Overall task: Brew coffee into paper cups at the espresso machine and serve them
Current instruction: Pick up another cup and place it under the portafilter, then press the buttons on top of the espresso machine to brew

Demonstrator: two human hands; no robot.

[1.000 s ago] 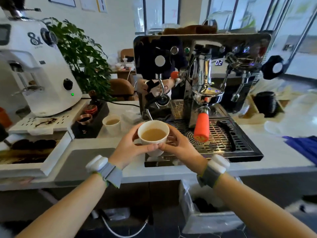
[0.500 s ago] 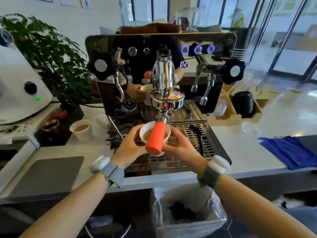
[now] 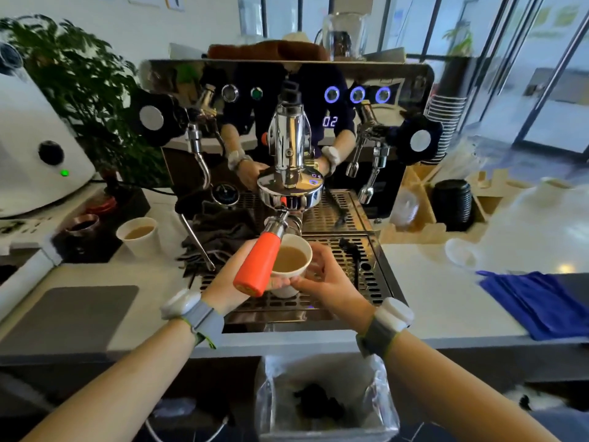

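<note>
Item: paper cup (image 3: pixel 291 266), white, holding pale brown coffee, positioned over the perforated drip tray (image 3: pixel 369 275) of the espresso machine (image 3: pixel 287 129), just under and to the right of the orange portafilter handle (image 3: pixel 258 266), which crosses in front of the cup's left rim. Held by both hands: left hand (image 3: pixel 229 282) wraps the cup's left side, partly hidden behind the handle; right hand (image 3: pixel 331 279) closes its fingers (image 3: pixel 302 283) on the right side and lower rim. Whether the cup's base touches the tray cannot be told. Each wrist carries a grey strap with a white module. Machine: mirror-chrome front, three blue-lit ring buttons (image 3: pixel 357 94), display reading "02" (image 3: pixel 330 121), group head (image 3: pixel 290 186) with portafilter locked in, steam wands and black knobs at either side. Second paper cup (image 3: pixel 140 236), also with pale coffee, stands on the counter to the left of the machine, near a dark cloth (image 3: pixel 216 237) lying at the tray's left edge. Further left: white grinder (image 3: pixel 35 148) with green light, leafy plant (image 3: pixel 83 90) behind it, grey mat (image 3: pixel 63 317) on the counter front. Right of the machine: stack of black lids (image 3: pixel 452 204), wooden organiser (image 3: pixel 424 193), blue cloth (image 3: pixel 538 301) at the counter edge. Below the counter: bin with clear liner (image 3: pixel 328 400), dark grounds inside.
</note>
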